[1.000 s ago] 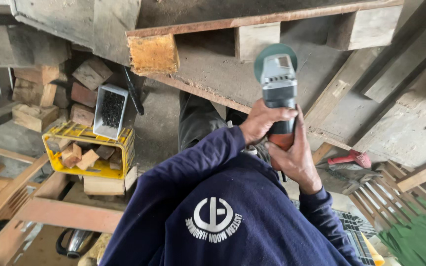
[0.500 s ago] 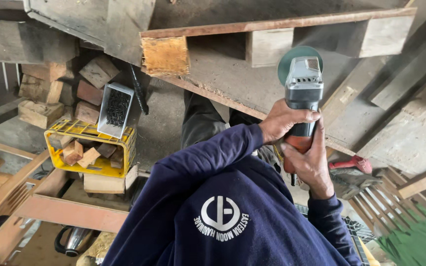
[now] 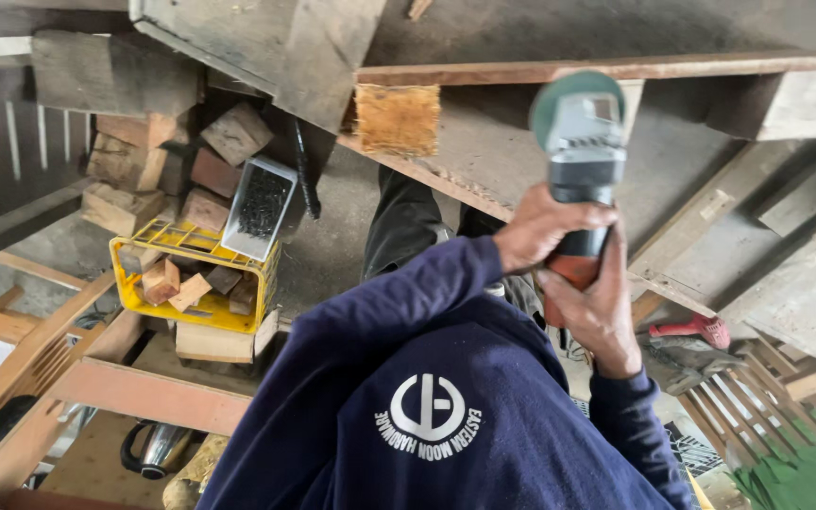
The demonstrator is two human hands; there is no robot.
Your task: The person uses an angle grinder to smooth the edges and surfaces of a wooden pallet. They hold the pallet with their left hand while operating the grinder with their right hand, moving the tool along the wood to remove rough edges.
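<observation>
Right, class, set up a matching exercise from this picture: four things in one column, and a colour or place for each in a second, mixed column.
Things:
1. angle grinder
2. wire crate
3. sweatshirt
4. kettle

Descriptions:
a. dark blue with a white emblem
b. yellow, holding wood offcuts
c. gripped in both hands
d. shiny metal, under a wooden rail, lower left

Pairs: 1-c, 2-b, 3-a, 4-d

grinder [image 3: 583,161] handle — under both hands
</observation>
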